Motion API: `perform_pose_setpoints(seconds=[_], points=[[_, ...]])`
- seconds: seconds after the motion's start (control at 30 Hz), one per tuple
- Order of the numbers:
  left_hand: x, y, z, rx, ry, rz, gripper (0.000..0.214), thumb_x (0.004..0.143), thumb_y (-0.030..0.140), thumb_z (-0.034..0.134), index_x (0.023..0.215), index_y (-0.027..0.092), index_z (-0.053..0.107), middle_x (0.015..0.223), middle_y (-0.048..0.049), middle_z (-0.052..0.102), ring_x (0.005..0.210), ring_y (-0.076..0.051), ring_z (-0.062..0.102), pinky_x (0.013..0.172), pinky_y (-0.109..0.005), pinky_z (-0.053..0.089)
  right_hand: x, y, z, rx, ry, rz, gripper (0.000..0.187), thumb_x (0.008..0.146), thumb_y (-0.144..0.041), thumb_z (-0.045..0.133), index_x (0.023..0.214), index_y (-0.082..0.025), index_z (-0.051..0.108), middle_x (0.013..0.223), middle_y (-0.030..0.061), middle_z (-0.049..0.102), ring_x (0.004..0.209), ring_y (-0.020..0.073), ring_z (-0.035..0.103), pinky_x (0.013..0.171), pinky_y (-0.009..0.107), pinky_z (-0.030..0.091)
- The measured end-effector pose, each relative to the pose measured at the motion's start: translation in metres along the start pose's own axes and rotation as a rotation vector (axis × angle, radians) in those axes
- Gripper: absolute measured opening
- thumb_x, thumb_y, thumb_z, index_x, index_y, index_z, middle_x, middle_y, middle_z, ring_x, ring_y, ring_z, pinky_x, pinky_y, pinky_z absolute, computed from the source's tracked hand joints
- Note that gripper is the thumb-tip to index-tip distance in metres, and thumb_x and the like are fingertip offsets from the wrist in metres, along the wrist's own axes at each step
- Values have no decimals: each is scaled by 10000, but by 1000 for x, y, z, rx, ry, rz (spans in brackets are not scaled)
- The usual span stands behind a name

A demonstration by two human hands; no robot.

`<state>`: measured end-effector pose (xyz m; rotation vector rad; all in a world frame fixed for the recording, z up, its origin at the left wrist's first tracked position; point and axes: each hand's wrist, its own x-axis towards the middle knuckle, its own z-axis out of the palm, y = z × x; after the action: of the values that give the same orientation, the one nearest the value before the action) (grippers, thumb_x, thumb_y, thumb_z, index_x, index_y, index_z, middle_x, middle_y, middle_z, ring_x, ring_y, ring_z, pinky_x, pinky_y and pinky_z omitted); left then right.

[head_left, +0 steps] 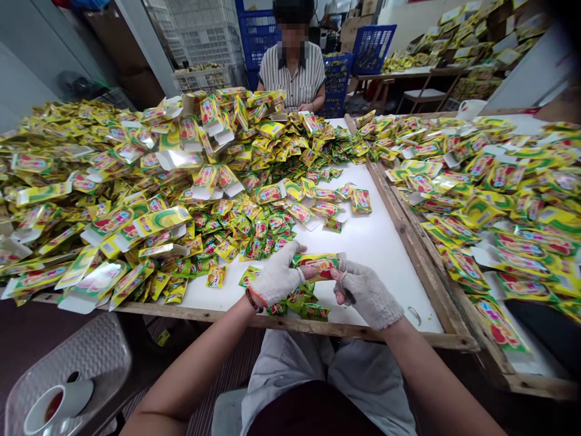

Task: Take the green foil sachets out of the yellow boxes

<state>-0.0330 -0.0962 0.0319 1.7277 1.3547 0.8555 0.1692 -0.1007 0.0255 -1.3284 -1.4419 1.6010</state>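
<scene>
Both my hands wear whitish knit gloves with bare fingertips. Between them, just above the front of the white table top, is a yellow-green small carton with a red picture on its face. My left hand grips the carton's left end. My right hand has its fingers closed at the right end, where a pale flap shows. Several green candy packets lie under and beside the carton. A heap of yellow and green packets rises just beyond my left hand.
Open yellow cartons pile high on the left. A wooden rail divides the table; more cartons cover the right section. Across the table sits a person in a striped shirt. At lower left, a stool holds a cup.
</scene>
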Motion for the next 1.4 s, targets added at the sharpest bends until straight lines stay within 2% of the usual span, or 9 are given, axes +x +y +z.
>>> perform_pose_setpoints(seconds=[0.23,0.37,0.53,0.63,0.8,0.9,1.07,1.27,1.4], points=[[9,-5,-14,-70,-56,-24,367,762,440,645,972,143,597,868,-35,613,787,-152,569,684,-247,460,18,-5,-1,-425,173,-221,230,758,-395,616,692,-178,657,496,-21,540,488,111,461,487,238,336],[8,-7,-57,-63,69,-11,447,787,440,605,1113,141,537,974,-63,626,822,-151,580,696,-250,464,20,-18,-37,70,331,-308,152,771,-348,617,711,-211,646,547,-17,559,465,98,453,454,232,327],[-25,-32,-111,345,205,-125,248,839,391,519,854,159,606,769,-5,621,728,-141,551,670,-244,419,14,-33,-78,536,468,-535,200,885,-359,468,989,-330,637,1130,27,605,806,117,602,660,274,460],[-48,-49,-112,546,140,-219,212,846,362,504,770,187,594,698,8,602,677,-143,542,640,-248,390,18,-29,-40,362,349,-384,172,812,-310,592,979,-279,620,873,17,632,621,121,577,563,273,447],[-63,-50,-86,810,119,-291,197,792,394,592,885,221,593,887,-30,622,756,-181,574,653,-275,396,36,-12,79,-609,-63,-389,157,834,-299,554,886,-184,647,910,67,636,826,169,601,763,300,455],[-58,-47,-74,887,96,-232,313,764,338,626,1046,216,566,1082,-74,585,900,-218,584,730,-298,425,44,-7,118,-1088,-112,-329,196,789,-307,607,915,-162,640,972,106,616,858,209,603,744,312,437],[-48,-60,-71,750,-41,-203,350,746,240,611,1091,204,560,1012,-74,617,923,-232,586,771,-307,438,51,-6,110,-1256,-144,-289,156,815,-287,563,894,-172,634,914,95,629,826,217,608,662,297,386],[-57,-58,-81,406,176,-228,158,835,343,524,799,191,543,724,15,557,696,-141,540,639,-249,432,53,-2,72,-1150,-139,-185,93,834,-240,524,835,-202,610,861,44,642,804,180,579,653,274,344],[-59,-54,-81,-32,316,-317,243,795,401,582,767,176,495,708,42,487,598,-91,516,562,-227,484,51,-4,82,-1175,-56,-305,127,857,-248,495,878,-198,609,924,55,628,834,180,575,693,277,362]])
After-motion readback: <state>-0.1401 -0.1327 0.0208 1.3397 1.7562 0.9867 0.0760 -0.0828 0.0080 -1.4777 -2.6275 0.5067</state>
